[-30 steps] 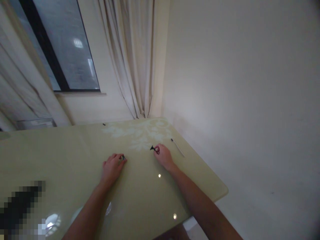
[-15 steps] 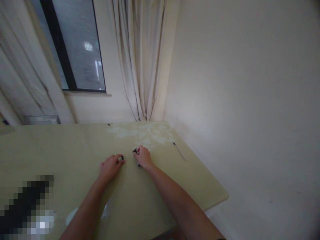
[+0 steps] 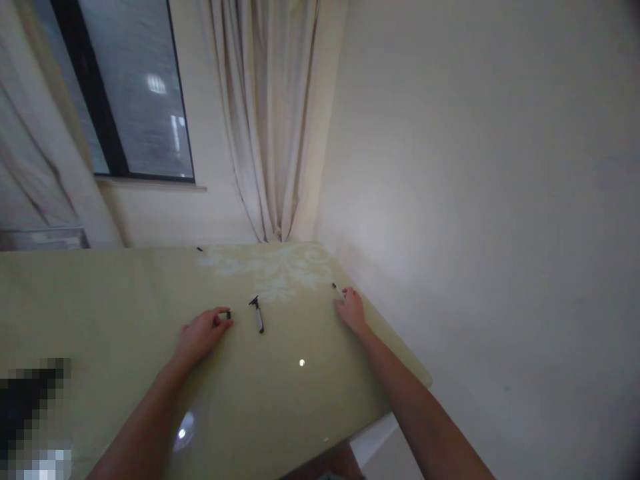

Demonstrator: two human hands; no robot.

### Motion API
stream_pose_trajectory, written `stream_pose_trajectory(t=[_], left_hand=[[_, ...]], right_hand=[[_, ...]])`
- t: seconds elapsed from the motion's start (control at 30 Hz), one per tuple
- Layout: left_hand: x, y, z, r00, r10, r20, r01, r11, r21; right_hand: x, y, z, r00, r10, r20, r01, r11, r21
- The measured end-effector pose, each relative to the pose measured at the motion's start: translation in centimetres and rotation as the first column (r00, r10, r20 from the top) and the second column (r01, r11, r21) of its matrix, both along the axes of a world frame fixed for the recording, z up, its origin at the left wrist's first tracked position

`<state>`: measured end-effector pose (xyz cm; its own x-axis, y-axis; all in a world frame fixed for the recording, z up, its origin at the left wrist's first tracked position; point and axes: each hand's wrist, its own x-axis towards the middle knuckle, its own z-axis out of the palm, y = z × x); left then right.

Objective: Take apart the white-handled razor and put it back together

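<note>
My left hand (image 3: 203, 335) rests on the table (image 3: 280, 400), thumb and fingers pinched round a small black piece (image 3: 229, 315) whose kind I cannot make out. Just right of it lies a razor (image 3: 259, 317), its black T-shaped head pointing away and its handle grey and black. Farther right, my right hand (image 3: 351, 309) closes its fingers on a thin white stick with a dark tip (image 3: 339, 291). Most of the stick is hidden under the hand; the tip shows beyond the fingers.
Near the table's far edge lies a small black item (image 3: 199, 249). A plain wall (image 3: 450, 233) runs close along the right side. Behind the table hang curtains (image 3: 265, 133) beside a window (image 3: 140, 87). A pixelated dark shape (image 3: 30, 393) is at lower left.
My right hand has let go of the razor, which stays on the table, and moved right to the white stick. My left hand still pinches the black piece. The view has shifted slightly right.
</note>
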<state>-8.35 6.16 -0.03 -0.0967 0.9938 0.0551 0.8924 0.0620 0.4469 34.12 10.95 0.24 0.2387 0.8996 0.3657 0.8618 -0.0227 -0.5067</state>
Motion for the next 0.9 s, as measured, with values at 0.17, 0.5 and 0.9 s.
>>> stream_pose_trajectory(t=[0.17, 0.5, 0.9], left_hand=[[-0.4, -0.1, -0.5, 1.0, 0.014, -0.016, -0.013, 0.998, 0.056], [-0.9, -0.8, -1.2, 0.995, -0.029, -0.099, 0.043, 0.988, 0.146], [0.7, -1.9, -0.8, 0.993, -0.069, -0.093, 0.09, 0.964, 0.249]], right_hand=[[-4.5, 0.2, -0.4, 0.988, 0.14, -0.065, -0.142, 0.99, -0.019], [-18.3, -1.6, -1.6, 0.939, 0.299, -0.167, -0.306, 0.952, -0.016], [-17.4, -2.4, -1.9, 0.914, 0.369, -0.171, -0.377, 0.926, -0.02]])
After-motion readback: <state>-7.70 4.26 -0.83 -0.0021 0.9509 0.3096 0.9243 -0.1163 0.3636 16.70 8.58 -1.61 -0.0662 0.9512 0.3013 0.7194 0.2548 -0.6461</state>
